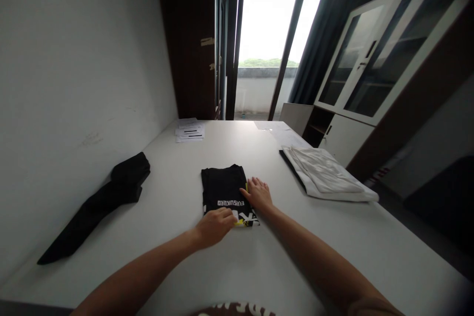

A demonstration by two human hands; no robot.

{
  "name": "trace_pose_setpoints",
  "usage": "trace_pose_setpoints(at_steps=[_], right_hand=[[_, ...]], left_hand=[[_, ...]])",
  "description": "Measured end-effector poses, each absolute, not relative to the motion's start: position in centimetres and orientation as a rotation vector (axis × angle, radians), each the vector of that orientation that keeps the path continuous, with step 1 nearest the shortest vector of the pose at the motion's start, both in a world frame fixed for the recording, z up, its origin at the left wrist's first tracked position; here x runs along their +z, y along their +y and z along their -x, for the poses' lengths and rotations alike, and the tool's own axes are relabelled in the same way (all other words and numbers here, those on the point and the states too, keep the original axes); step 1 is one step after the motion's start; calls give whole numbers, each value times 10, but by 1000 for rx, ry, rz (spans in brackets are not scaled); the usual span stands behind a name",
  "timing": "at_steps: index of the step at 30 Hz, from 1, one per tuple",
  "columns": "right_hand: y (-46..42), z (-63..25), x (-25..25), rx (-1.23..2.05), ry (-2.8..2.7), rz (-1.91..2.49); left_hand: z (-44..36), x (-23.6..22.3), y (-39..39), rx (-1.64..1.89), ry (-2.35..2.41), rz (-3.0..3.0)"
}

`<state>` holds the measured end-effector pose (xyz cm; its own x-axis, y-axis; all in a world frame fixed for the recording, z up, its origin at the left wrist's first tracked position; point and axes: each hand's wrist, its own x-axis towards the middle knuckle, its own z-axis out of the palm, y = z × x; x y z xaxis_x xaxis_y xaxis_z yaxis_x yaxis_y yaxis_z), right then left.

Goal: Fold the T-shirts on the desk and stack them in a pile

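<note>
A black T-shirt (224, 187) with white lettering and yellow patches lies folded into a rectangle on the white table. My left hand (216, 227) is at its near edge, fingers curled together over the printed cloth; the thumb side is partly hidden. Along the right edge of the shirt rests my right hand (258, 193), its fingers stretched out and lying flat, thumb reaching onto the black fabric.
A rumpled black garment (99, 200) lies at the left by the wall. On the right, white folded clothes (326, 173) are stacked over something dark. Papers (190, 131) lie at the far left of the table (166, 237). Cabinets (365, 59) stand beyond on the right.
</note>
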<state>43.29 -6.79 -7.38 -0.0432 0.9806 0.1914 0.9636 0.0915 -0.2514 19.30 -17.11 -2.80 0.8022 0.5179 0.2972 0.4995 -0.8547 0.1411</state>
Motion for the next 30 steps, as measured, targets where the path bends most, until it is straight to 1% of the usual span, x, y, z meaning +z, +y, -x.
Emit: trace_pose_setpoints(at_steps=[3, 7, 13, 16, 19, 24, 30], right_hand=[[-64, -435, -75, 110, -2085, 1885], [-65, -428, -71, 191, -2146, 1708], [-81, -412, -54, 243, -2200, 1551], [-94, -403, -44, 252, -2235, 1581], [-100, -398, -36, 335, -2258, 1670], [-106, -396, -31, 411, -2284, 1710], [-109, -392, -25, 586, -2325, 1546]], left_hand=[[-197, -26, -180, 528, 753, -2827], [-202, -24, -190, 526, 726, -2746], [-213, -21, -207, 435, 610, -2670], [-216, -21, -210, 426, 585, -2623], [-215, -22, -208, 434, 562, -2578], [-214, -24, -209, 529, 528, -2514], [-216, -20, -214, 546, 395, -2566]])
